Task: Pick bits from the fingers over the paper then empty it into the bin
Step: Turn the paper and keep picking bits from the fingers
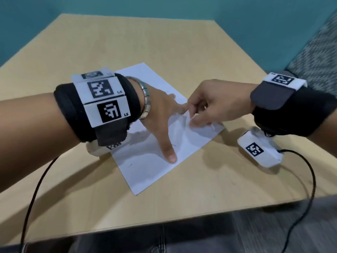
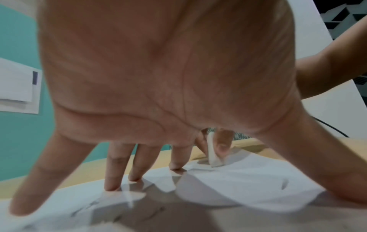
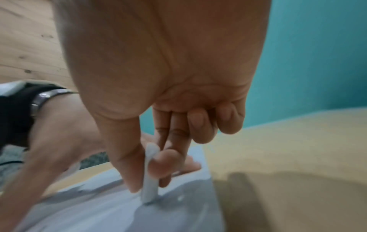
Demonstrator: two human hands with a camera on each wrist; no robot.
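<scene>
Paper (image 1: 160, 172) lies flat on the wooden surface (image 1: 182, 52). Left hand (image 1: 160, 114) is splayed flat on it, fingers straight, tips pressing down. Right hand (image 1: 211, 105) pinches a small white strip (image 3: 149, 175) between thumb and forefinger, its end touching the sheet, just beside the left fingertips. Picking step, likely underway; next calls for dropping the bit, later tipping the sheet. No bin in view.

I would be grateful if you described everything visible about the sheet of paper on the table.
The sheet of paper is plain white, thin and rectangular, lying flat and askew on the tan table. It looks slightly creased near the middle, with faint marks. The left hand presses on it with spread, straight fingertips. The right hand pinches a small white piece whose lower end touches the sheet.
</scene>
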